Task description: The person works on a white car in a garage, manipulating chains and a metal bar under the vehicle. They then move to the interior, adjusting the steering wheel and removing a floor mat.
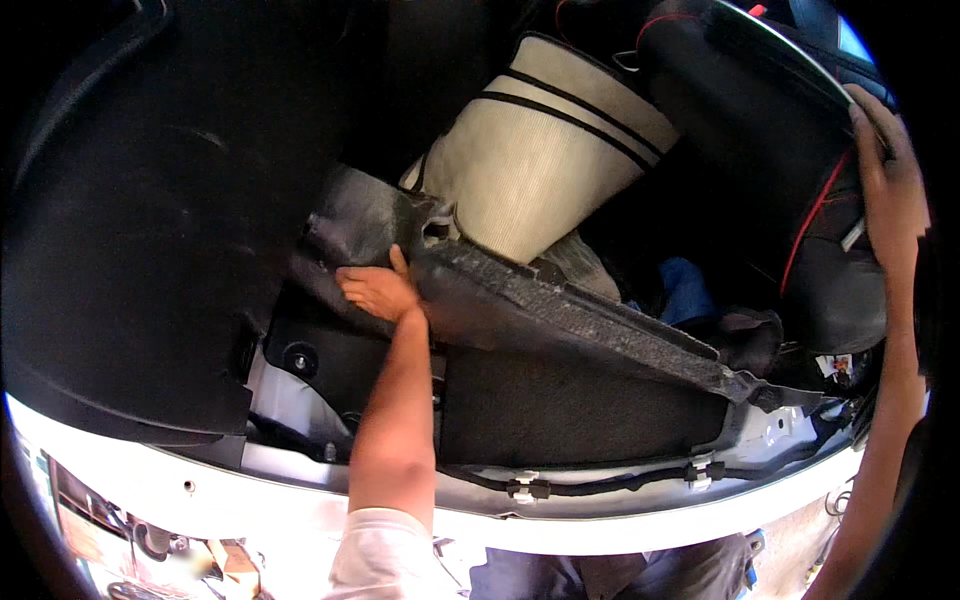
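In the head view, my left hand (pixel 378 292) presses against a loose black floor carpet (pixel 560 290) with a ragged grey fibre edge. Its fingers point left and its thumb reaches up, apart from them; the palm side is hidden. A hole (pixel 437 232) in the carpet lies just above the thumb. At the far right, my right hand (pixel 893 175) is bent round the end of a thin pale curved strip (pixel 800 52) beside a black car seat (pixel 770 140) with red stitching. Part of that grip is hidden.
A beige mat with black bands (pixel 550 140) stands rolled behind the carpet. A black panel (pixel 140 260) fills the left side. Along the white door sill (pixel 620 525) runs a black cable (pixel 610 487) in white clips. A dark foam pad (pixel 580 405) lies beneath the carpet.
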`<state>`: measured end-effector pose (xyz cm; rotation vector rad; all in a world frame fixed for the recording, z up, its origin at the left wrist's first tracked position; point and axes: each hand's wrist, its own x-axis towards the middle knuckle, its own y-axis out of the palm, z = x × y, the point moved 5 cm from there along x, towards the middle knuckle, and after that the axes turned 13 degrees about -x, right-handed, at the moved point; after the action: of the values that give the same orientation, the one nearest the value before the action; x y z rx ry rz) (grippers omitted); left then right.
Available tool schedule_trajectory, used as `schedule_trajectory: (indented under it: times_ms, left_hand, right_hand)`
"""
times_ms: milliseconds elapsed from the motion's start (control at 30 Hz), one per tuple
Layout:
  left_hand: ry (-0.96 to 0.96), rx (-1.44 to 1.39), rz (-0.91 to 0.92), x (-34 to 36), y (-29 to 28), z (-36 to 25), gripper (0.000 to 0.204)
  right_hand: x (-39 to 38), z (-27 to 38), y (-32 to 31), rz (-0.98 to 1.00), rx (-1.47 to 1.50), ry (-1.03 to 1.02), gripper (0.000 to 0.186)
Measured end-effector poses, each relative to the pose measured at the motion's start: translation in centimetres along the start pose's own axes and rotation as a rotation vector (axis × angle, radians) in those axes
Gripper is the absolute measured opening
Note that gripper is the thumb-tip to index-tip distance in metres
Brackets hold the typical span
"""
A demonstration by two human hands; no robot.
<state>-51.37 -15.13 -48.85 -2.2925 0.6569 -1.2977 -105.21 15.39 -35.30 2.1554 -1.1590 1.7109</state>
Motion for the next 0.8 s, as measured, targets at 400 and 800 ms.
schedule_trajectory:
  times_ms: [400,800]
  left_hand:
    - [-0.017,-0.196,0.144,15.1,-4.7,0.4,0.102]
    - [0.387,-0.2,-0.141,1.9,-6.6,-4.8,0.058]
  right_hand:
    - [2.3,2.9,-4.8,0.034,0.17,0.309,0.022]
    - [2.4,2.9,-5.1,0.008,0.167,0.331,0.021]
